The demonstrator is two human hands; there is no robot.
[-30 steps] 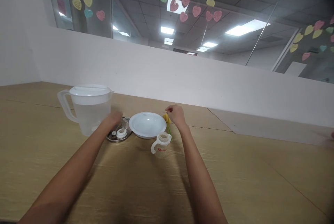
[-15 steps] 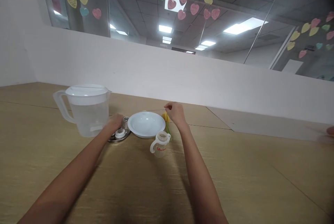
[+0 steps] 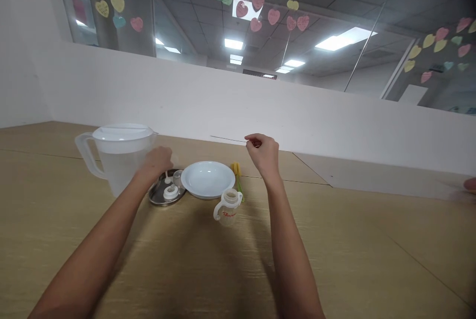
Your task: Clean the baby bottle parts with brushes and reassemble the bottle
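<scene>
My right hand [image 3: 263, 153], fingers pinched, holds one end of a thin wire-like rod [image 3: 227, 138] that points left above the table's back. Over the steel tray [image 3: 158, 195] my left hand [image 3: 158, 160] is closed on a small white piece [image 3: 167, 178], most of it hidden. A white ring cap [image 3: 171, 192] and a clear cover [image 3: 178, 179] are on the tray. The white bowl [image 3: 208, 179] stands right of it. In front of the bowl is an open bottle with a white handle [image 3: 228, 207], beside a brush with a yellow head [image 3: 236, 169] and green handle.
A lidded clear pitcher [image 3: 124, 160] stands at the left, partly behind my left hand. The white wall [image 3: 186, 96] runs along the table's back. Part of another hand [image 3: 470, 185] shows at the right edge.
My right hand has moved up and right, away from the yellow brush head, with the thin rod. My left hand has risen up and left off the tray, where the white piece now shows.
</scene>
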